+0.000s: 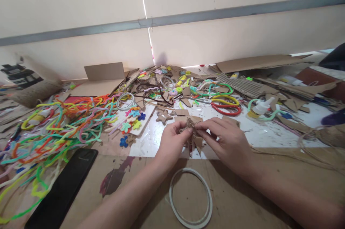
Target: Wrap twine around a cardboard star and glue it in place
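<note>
Near the middle of the view, my left hand [176, 138] pinches a small piece of cardboard wrapped in twine [192, 128]. The fingers of my right hand [222, 137] are closed on the same piece from the right, at its twine. Pointed cardboard tips stick out below the fingers, beside a small dark reddish item whose nature I cannot make out. A twine strand [280, 156] runs from behind my right hand to a twine ball [331, 136] at the right. Below my hands lies a white tape ring [172, 195].
Tangled colourful pipe cleaners [81, 121] and a black phone [63, 189] lie at the left. Behind my hands are felt flowers [125, 127], a cardboard star [163, 116] and scraps. A glue bottle [260, 109] stands at the right; a twine spool [36, 93] lies far left.
</note>
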A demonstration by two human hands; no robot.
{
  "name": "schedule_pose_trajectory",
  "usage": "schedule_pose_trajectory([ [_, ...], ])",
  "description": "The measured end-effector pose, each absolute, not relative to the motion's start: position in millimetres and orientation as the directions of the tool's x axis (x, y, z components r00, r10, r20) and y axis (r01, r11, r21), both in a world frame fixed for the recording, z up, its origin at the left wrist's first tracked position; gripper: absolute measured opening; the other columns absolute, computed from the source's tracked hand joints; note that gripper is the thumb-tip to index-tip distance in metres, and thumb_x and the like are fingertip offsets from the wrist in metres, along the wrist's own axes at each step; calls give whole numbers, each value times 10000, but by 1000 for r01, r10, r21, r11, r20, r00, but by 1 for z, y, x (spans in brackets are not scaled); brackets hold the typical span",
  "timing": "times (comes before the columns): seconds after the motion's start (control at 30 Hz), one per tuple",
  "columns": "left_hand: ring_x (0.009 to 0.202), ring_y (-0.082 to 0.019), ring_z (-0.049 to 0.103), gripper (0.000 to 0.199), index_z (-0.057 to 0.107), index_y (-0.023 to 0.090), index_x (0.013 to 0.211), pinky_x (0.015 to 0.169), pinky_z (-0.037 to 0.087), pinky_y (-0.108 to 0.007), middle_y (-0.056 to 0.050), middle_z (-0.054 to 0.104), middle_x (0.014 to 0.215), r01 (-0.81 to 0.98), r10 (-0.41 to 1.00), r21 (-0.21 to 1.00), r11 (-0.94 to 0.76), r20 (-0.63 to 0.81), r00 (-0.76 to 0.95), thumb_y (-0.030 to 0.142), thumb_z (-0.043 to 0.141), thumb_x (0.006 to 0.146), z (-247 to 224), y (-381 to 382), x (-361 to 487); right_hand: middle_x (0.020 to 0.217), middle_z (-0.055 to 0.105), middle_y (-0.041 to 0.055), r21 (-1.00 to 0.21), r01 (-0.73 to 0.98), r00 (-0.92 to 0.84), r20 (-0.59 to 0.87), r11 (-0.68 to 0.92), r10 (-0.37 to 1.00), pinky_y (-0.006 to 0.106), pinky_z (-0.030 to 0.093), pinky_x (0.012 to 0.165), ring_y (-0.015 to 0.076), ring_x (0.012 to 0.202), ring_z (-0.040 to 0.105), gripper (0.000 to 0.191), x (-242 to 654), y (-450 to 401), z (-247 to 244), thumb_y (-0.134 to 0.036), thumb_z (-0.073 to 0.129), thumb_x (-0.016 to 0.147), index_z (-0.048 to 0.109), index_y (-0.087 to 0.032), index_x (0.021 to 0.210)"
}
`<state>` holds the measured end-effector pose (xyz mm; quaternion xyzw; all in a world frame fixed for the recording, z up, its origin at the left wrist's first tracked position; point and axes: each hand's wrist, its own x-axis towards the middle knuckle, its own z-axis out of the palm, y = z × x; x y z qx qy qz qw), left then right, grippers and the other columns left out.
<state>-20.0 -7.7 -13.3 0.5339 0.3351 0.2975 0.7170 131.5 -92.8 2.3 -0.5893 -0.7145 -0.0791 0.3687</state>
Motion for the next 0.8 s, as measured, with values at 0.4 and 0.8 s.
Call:
schedule_pose_trajectory([
  [0.4,506,-105,494,190,655,139,842,510,447,-238,7,574,654,-73,769,954,290,-188,611,314,692,777,-5,-10,-21,919,741,43,-291,906,-61,630,309,774,333,380,762,204,827,660,120,134,-93,-1,-153,600,978,712,-195,989],
  [0.8,504,-94,458,224,623,141,756,511,364,-221,24,538,579,-23,776,963,268,-201,597,345,715,761,-4,-7,-21,902,726,41,-290,916,-62,580,278,812,343,369,749,198,808,642,146,133,-94,3,-178,556,994,691,-209,951],
])
